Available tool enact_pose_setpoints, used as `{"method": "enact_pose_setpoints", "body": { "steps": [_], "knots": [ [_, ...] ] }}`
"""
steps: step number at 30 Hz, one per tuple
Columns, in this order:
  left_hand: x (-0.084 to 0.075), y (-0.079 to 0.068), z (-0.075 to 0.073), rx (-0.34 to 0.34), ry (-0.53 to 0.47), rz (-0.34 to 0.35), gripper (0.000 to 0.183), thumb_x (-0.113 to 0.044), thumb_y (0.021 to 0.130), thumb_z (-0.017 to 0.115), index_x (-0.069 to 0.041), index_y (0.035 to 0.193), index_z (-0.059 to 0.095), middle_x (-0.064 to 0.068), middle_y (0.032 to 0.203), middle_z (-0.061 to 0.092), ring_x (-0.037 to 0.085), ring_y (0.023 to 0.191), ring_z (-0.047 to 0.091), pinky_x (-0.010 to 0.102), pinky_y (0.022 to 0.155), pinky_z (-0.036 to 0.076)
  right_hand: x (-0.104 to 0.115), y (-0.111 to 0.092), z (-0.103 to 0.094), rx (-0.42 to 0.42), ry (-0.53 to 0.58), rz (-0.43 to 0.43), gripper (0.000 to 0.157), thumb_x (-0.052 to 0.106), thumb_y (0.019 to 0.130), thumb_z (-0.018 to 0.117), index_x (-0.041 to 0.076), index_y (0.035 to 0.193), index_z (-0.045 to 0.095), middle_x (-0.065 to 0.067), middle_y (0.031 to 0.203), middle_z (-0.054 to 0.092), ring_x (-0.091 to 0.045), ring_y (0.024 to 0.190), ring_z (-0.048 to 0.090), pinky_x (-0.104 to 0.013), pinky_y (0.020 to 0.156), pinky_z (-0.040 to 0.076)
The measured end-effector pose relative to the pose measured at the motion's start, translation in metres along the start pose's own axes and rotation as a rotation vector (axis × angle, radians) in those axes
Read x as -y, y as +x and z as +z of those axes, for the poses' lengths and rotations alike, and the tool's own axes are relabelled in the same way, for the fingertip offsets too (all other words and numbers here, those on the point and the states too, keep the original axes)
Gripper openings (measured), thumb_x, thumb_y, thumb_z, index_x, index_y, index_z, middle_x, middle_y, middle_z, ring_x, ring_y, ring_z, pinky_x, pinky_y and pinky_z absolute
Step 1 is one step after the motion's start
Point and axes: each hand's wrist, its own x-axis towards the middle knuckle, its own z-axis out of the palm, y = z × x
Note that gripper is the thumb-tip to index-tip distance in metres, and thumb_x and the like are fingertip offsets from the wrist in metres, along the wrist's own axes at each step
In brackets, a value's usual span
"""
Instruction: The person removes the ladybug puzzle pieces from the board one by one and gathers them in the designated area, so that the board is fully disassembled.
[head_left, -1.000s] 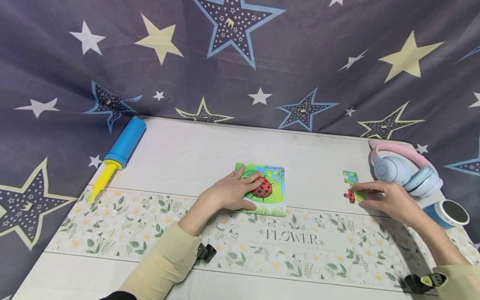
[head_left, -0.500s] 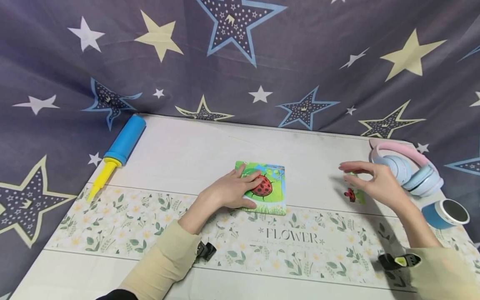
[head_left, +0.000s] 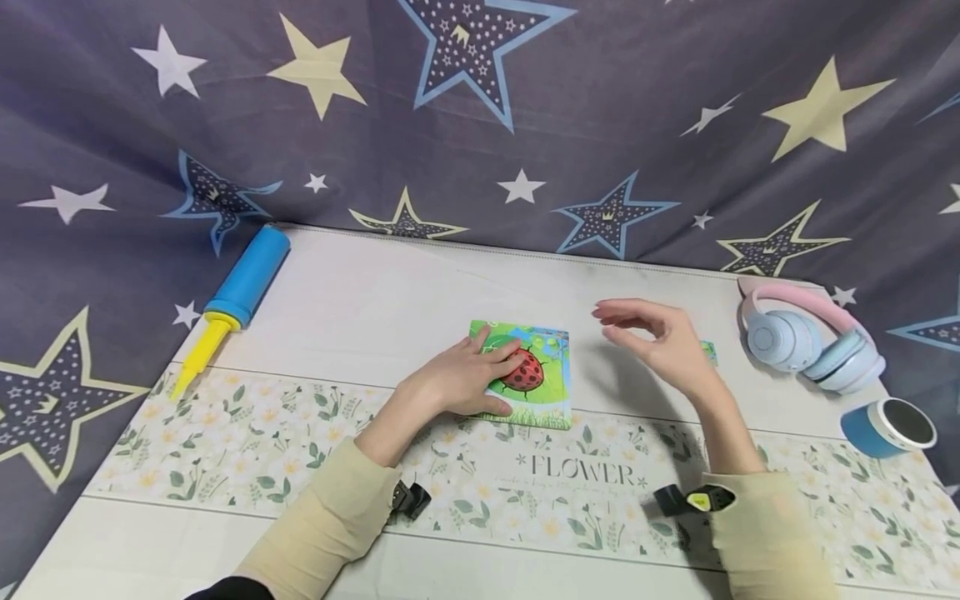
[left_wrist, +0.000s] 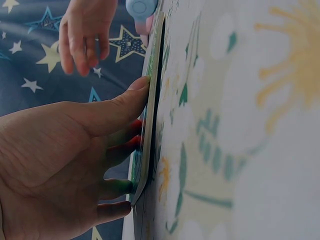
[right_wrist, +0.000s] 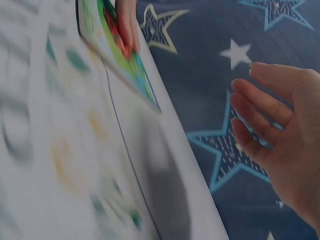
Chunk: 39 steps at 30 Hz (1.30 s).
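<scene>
Left hand (head_left: pixel 465 379): fingers spread and straight, laid on the left part of the ladybug puzzle board (head_left: pixel 551 400). Board is flat on the table (head_left: pixel 360 317), between the 2 hands, near edge over the floral band. Thumb touches it too, not wrapped under.

Right hand (head_left: pixel 663 342): up off the table, just right of the board. Fingers loosely bent, gap to the thumb, nothing held; the right wrist view agrees.

At least 1 small puzzle piece (head_left: pixel 711 352) is behind the right hand, partly hidden. Can't tell its shape, or whether more lie there.

Failure modes, my read:
1. Board skids or turns if the left hand drags sideways; the surface looks smooth.
2. Loose bits, if any, lift out if spread fingertips catch an edge. Can't tell from here.
3. Right wrist or sleeve sweeps the small piece away on a low pass; it's close.
4. Wide swing right bumps the headphones (head_left: pixel 782 340) or blue cylinder (head_left: pixel 876 429).
</scene>
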Motion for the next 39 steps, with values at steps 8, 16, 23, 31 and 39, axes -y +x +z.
{"method": "enact_pose_setpoints", "body": {
  "steps": [8,16,23,31,39],
  "knots": [
    [0.0,-0.001,-0.002,0.012,0.002,-0.015,0.081,-0.054,0.098,0.063,-0.025,0.164,0.027,-0.005,0.175,0.011,0.041,0.161,-0.002,0.053,0.133,0.011,0.009,0.003,0.037,0.147,0.056,-0.049,0.034,0.01,0.095,0.074,0.012,0.129,0.072,-0.009,0.125,0.075,-0.028,0.113,0.071,-0.035,0.101,0.057],
    [0.001,0.0,-0.001,0.008,0.0,-0.012,0.08,-0.054,0.098,0.063,-0.025,0.164,0.029,-0.005,0.175,0.012,0.041,0.161,-0.002,0.054,0.133,0.012,0.011,-0.002,0.055,0.303,0.035,-0.014,0.05,0.008,0.092,0.077,0.006,0.139,0.063,-0.016,0.126,0.072,-0.031,0.116,0.068,-0.05,0.1,0.056],
    [-0.002,0.0,-0.002,0.005,-0.01,-0.012,0.08,-0.054,0.097,0.064,-0.026,0.163,0.029,-0.006,0.175,0.012,0.04,0.162,-0.002,0.054,0.133,0.012,0.012,-0.006,0.058,0.406,-0.097,0.039,0.066,0.012,0.082,0.087,0.015,0.143,0.062,-0.006,0.129,0.072,-0.024,0.117,0.067,-0.046,0.1,0.057],
    [-0.002,0.0,-0.003,0.008,-0.02,-0.021,0.081,-0.054,0.097,0.065,-0.027,0.164,0.028,-0.006,0.175,0.012,0.04,0.162,-0.003,0.054,0.133,0.012,0.011,-0.004,0.058,0.448,-0.155,0.047,0.075,0.014,0.077,0.091,0.017,0.145,0.059,-0.004,0.127,0.071,-0.023,0.118,0.065,-0.047,0.105,0.052],
    [-0.002,-0.002,-0.003,0.003,-0.025,-0.016,0.081,-0.053,0.097,0.065,-0.027,0.164,0.027,-0.005,0.175,0.012,0.041,0.161,-0.002,0.055,0.133,0.013,0.009,-0.004,0.059,0.482,-0.189,0.049,0.077,0.014,0.076,0.091,0.019,0.146,0.059,-0.002,0.123,0.07,-0.019,0.116,0.064,-0.043,0.102,0.053]
  ]
}}
